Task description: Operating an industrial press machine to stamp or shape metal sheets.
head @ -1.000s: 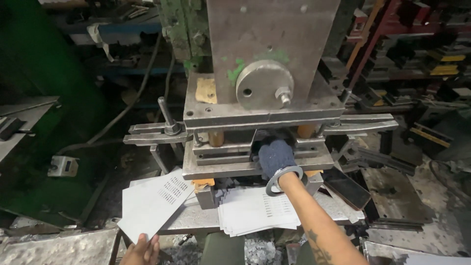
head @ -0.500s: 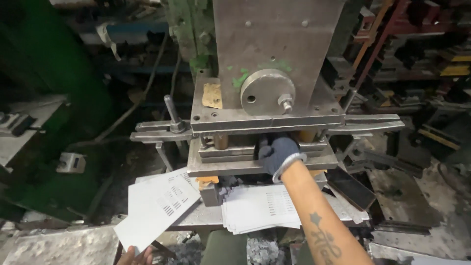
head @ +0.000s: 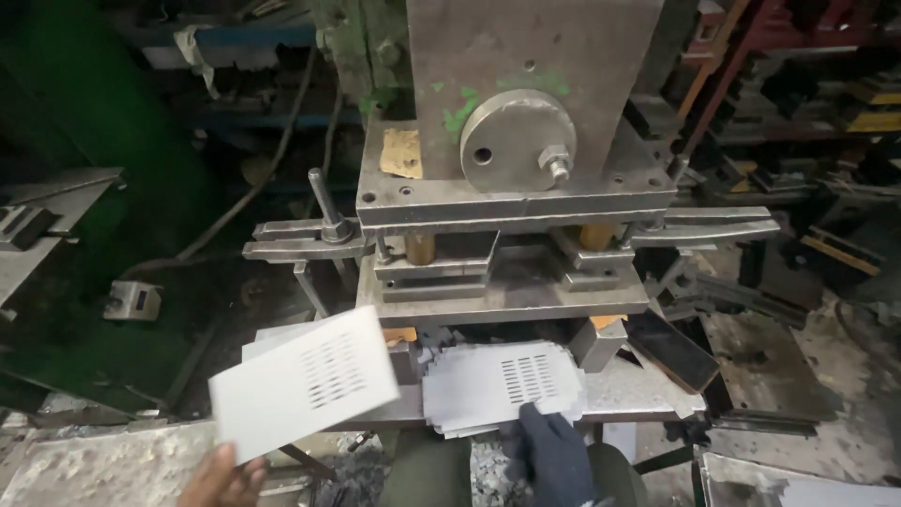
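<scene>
Nearest, at the bottom edge, the bare left hand (head: 223, 477) pinches one thin white rectangular metal sheet with a block of punched slots (head: 302, 394) by its lower corner, fingers closed on it, and holds it tilted over the rough grey bench slab (head: 89, 469). Beside it, the right hand in a dark blue knit glove (head: 554, 455) rests its fingertips on the near edge of a fanned stack of similar white slotted sheets (head: 502, 385); the fingers lie fairly flat, and whether they grip a sheet I cannot tell. How many sheets are in the stack cannot be counted. The stack lies on the grey steel press table (head: 648, 394), just in front of the die opening.

Behind, the lower die plate (head: 511, 291) sits bare, with two brass-coloured guide posts (head: 419, 249) rising to the upper plate. Two flat steel clamp bars (head: 300, 239) stick out left and right. Above stands the heavy grey press ram block with one round steel disc and bolt (head: 518, 141). Farther right, dark racks of metal tooling (head: 807, 113) fill the background.
</scene>
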